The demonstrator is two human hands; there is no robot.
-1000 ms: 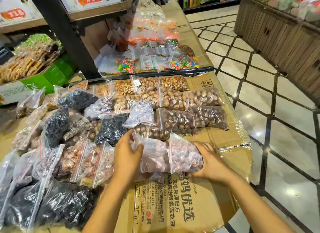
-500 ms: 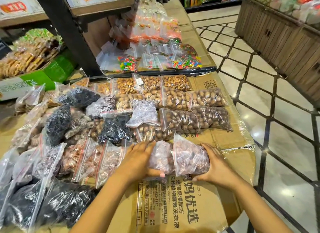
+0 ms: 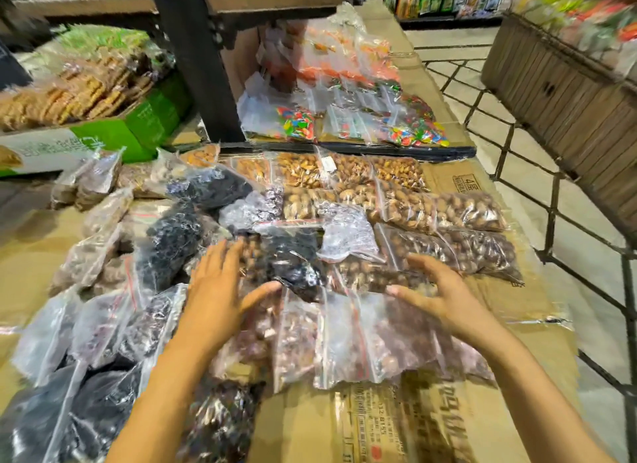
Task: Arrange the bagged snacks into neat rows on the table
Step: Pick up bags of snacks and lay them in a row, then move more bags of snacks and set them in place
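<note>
Several clear zip bags of nuts and dried fruit cover a cardboard-topped table [image 3: 482, 414]. Brown nut bags [image 3: 406, 204] lie in rows at the back right. Pinkish-brown nut bags [image 3: 372, 338] lie side by side at the front, below my hands. A dark dried-fruit bag [image 3: 293, 262] sits between my hands. My left hand [image 3: 220, 290] hovers open, fingers spread, over the bags just left of it. My right hand [image 3: 434, 290] hovers open above the front row, fingers curved, holding nothing.
A jumbled heap of dark and pale bags [image 3: 113, 324] fills the left side. A black shelf post [image 3: 193, 59] rises behind, with candy bags [image 3: 300, 123] beyond it. A green box of biscuits [image 3: 113, 131] stands far left. The tiled aisle [image 3: 593, 290] runs on the right.
Both hands have let go of the pinkish nut bags, which now lie in the front row. The hands have lifted and moved forward, opening over the bags behind.
</note>
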